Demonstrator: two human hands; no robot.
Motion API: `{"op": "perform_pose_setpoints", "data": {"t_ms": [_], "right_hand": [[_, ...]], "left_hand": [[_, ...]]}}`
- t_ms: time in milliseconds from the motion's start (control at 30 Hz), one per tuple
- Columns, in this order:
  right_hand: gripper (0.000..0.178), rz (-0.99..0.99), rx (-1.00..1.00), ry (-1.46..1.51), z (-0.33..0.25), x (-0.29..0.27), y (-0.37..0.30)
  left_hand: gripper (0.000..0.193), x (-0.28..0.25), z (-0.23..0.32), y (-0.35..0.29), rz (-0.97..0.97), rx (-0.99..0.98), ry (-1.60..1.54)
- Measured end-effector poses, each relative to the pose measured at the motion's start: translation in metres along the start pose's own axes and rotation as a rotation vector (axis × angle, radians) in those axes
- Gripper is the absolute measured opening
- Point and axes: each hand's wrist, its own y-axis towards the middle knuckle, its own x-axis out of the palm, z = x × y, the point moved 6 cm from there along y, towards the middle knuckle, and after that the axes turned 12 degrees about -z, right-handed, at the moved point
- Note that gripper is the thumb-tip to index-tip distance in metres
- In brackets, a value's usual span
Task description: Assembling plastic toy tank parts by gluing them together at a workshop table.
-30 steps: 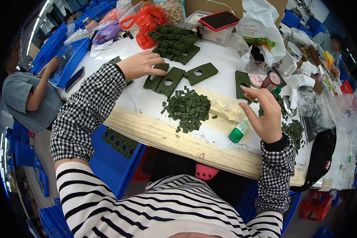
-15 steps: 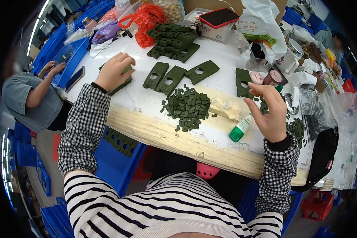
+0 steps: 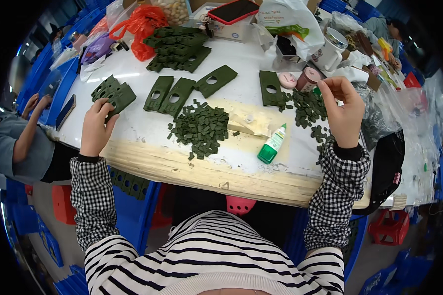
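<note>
My left hand (image 3: 97,129) is at the left of the table, its fingers closed on the near edge of a dark green plastic plate (image 3: 122,100). That plate overlaps other green ones beside it. My right hand (image 3: 347,113) is raised over the table's right side, thumb and index fingertip drawn together; whatever they hold, if anything, is too small to make out. Between the hands lies a heap of small green pieces (image 3: 199,129). Three green plates with round holes, one of them this plate (image 3: 215,81), lie behind the heap. A green-and-white squeeze bottle (image 3: 272,144) lies right of it.
More green plates (image 3: 179,46) are stacked at the back. A single plate (image 3: 270,88) and scattered green pieces (image 3: 307,108) lie at right, near a pink jar (image 3: 308,79) and a mug (image 3: 329,49). A red-cased phone (image 3: 234,11) rests on a box. Another person (image 3: 19,132) sits at left.
The view has shifted. My left hand has drawn back from above the plates to their near edge and gripped there. The right hand's thumb and index finger have come together.
</note>
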Motion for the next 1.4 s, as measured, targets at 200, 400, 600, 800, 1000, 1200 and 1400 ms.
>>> {"op": "perform_pose_setpoints", "data": {"t_ms": [200, 400, 600, 800, 1000, 1200, 1400], "right_hand": [[0.013, -0.383, 0.242, -0.217, 0.061, 0.014, -0.009], [0.010, -0.417, 0.320, -0.330, 0.076, 0.023, -0.010], [0.012, -0.458, 0.398, -0.321, 0.082, 0.031, -0.015], [0.012, -0.454, 0.401, -0.299, 0.078, 0.029, -0.013], [0.013, -0.188, 0.322, -0.132, 0.057, 0.013, -0.007], [0.015, -0.120, 0.178, 0.510, 0.019, 0.025, -0.007], [0.016, -0.134, 0.258, 0.782, -0.003, 0.046, -0.015]], "left_hand": [[0.059, -0.050, 0.141, 0.051, 0.196, 0.394, -0.444], [0.055, -0.055, 0.220, 0.084, 0.293, 0.632, -0.584], [0.057, -0.017, 0.229, 0.090, 0.248, 0.645, -0.736], [0.056, -0.008, 0.220, 0.094, 0.276, 0.553, -0.799], [0.060, 0.010, 0.215, 0.099, 0.196, 0.472, -0.930], [0.058, 0.002, 0.224, 0.094, 0.196, 0.591, -0.804], [0.059, 0.005, 0.226, 0.093, 0.178, 0.603, -0.835]]}}
